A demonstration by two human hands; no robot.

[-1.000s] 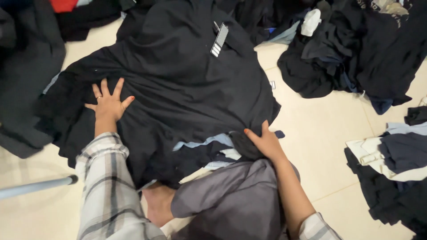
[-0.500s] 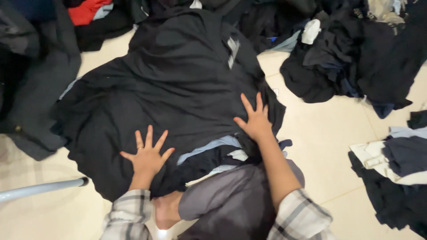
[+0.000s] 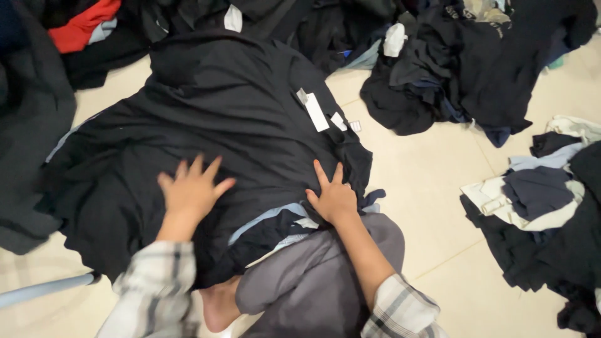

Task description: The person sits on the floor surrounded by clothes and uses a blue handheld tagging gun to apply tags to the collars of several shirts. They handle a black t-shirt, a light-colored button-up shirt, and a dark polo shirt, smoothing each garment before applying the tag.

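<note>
A large black garment (image 3: 219, 125) lies spread on the tiled floor in front of me, with white tags (image 3: 316, 111) near its right side. My left hand (image 3: 191, 191) rests flat on its lower middle, fingers spread. My right hand (image 3: 333, 197) presses flat on its lower right edge, fingers apart, just above a light blue strip of cloth (image 3: 269, 219). Neither hand grips anything. My knee in grey trousers (image 3: 313, 281) and a bare foot (image 3: 216, 307) show below the garment.
Piles of dark clothes lie around: one at the back right (image 3: 476, 62), one at the right edge with pale pieces (image 3: 544, 200), a dark heap on the left (image 3: 25, 125). A red garment (image 3: 81, 28) sits top left. A pale bar (image 3: 44, 289) crosses the lower left floor.
My left hand has slid from the garment's left side toward the lower middle. My right hand moved up onto the garment, then drew back to its lower right edge.
</note>
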